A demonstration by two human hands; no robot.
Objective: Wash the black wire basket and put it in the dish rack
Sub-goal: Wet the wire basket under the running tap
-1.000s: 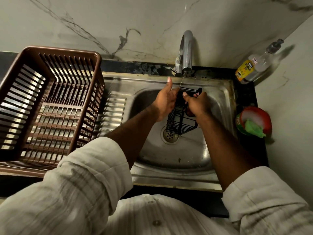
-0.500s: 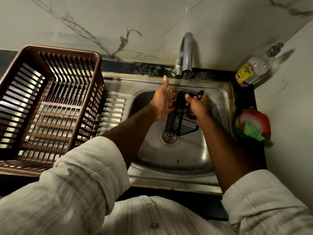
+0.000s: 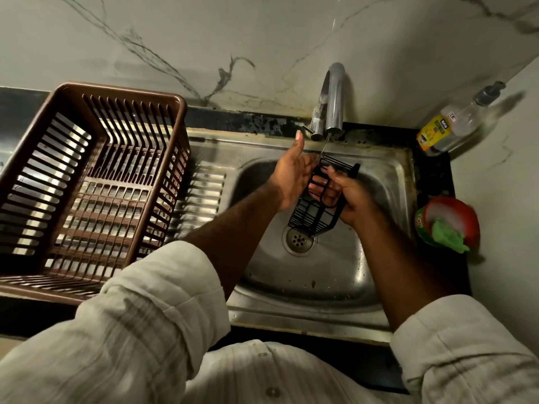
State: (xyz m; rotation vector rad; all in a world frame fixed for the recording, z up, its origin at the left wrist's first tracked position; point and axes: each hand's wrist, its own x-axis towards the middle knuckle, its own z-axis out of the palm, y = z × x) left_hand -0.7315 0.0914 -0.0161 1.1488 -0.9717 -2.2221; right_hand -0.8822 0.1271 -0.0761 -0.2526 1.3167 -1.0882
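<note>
Centrally, right hand [image 3: 354, 196] grips basket [image 3: 309, 218] under tap [image 3: 335, 94] trickle; left hand [image 3: 291, 176], fingers straight, touches it; upper-right bottle [image 3: 446, 126], yellow label unreadable.

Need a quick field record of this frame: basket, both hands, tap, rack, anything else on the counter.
item: black wire basket, held tilted over the sink
tap: tap on, thin water stream hitting the basket's top end
right hand: right hand grips the basket, fingers curled round its wires
left hand: left hand flat against the basket, thumb up
dish rack: dish rack left of the sink, basket not in it
other: soap bottle, red tub, green pad, right of the sink
</note>
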